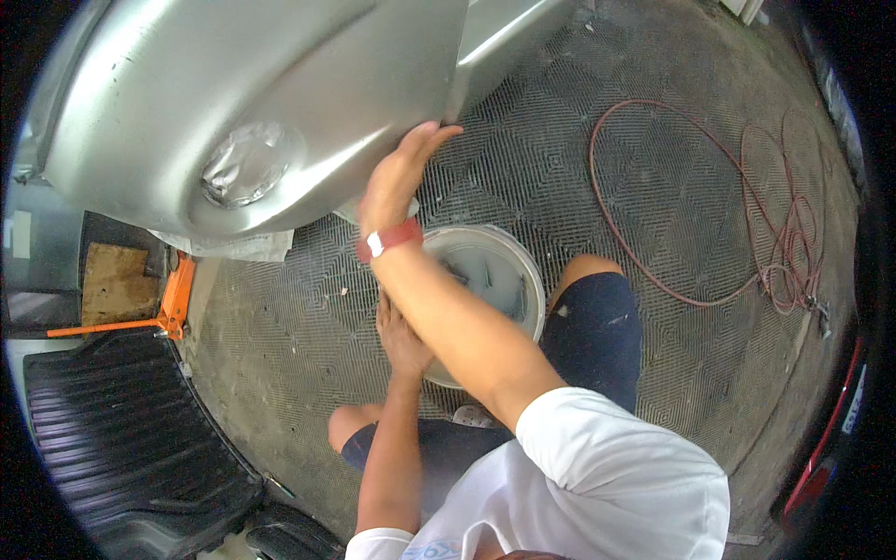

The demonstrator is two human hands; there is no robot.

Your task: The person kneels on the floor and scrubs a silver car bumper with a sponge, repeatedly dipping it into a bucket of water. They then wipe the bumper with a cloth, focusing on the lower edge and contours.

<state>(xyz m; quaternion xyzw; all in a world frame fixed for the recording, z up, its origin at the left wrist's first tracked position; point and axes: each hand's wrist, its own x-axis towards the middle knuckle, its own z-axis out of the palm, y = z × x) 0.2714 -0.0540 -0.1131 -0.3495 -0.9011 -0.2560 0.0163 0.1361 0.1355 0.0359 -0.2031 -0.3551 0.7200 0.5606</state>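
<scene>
A large silver-grey car bumper [373,84] fills the upper left, with crumpled silver covering [247,163] in its round recess. My right hand [397,177], with a red band [401,234] at the wrist, reaches across to the bumper's lower right edge. Its visible fingers are stretched out against that edge, and part of the palm side is hidden. My left hand [403,338] hangs beside the bucket's left side, partly under my right forearm, fingers extended and nothing visible in them. Between my knees stands a pale round bucket [536,289] holding cloudy water and a dark item I cannot make out.
White paper [243,246] hangs below the bumper. An orange jack [175,297] stands at the left, above a black ribbed panel [121,429]. A reddish hose [597,191] lies looped on the patterned floor [560,121] at the right. A red car part [821,439] edges the far right.
</scene>
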